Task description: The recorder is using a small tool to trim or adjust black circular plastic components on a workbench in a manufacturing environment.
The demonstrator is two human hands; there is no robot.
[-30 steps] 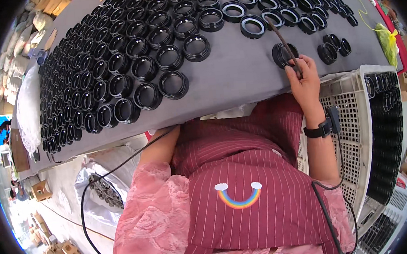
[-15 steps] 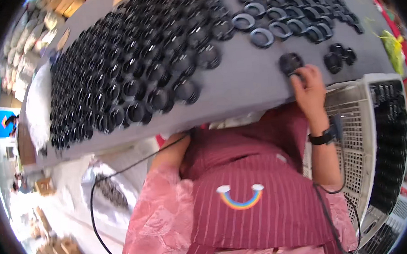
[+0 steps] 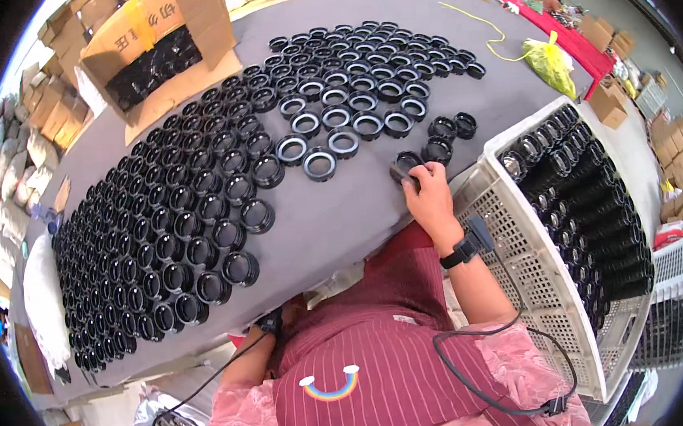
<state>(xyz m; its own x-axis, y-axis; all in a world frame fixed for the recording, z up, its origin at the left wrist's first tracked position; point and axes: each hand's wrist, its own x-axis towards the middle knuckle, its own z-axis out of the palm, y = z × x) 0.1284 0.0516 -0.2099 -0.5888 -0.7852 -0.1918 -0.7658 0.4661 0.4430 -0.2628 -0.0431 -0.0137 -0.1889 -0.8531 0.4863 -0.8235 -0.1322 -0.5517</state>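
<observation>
My right hand [image 3: 433, 199], a dark band round its wrist, is at the table's near edge on the right. Its thumb and fingers pinch the rim of a black ring [image 3: 404, 163], which looks tilted on the grey tabletop. Just beyond it is a small cluster of similar black rings [image 3: 439, 149]. My left hand [image 3: 291, 310] is low at the table's near edge, in front of the apron, with its fingers hidden. Many black rings [image 3: 238, 269] stand in rows on the left of the table. Rings with paler grey rims [image 3: 320, 164] spread across the middle.
A white plastic crate [image 3: 540, 278] filled with stacked black rings stands against the table's right side. An open cardboard box [image 3: 138, 29] holding black parts is at the far left. A yellow-green bag [image 3: 550, 64] lies at the far right. A black cable [image 3: 465, 332] hangs across my right side.
The view has turned and now takes in more of the table. My right hand still has the black ring, which is now close against the small cluster instead of apart from it.
</observation>
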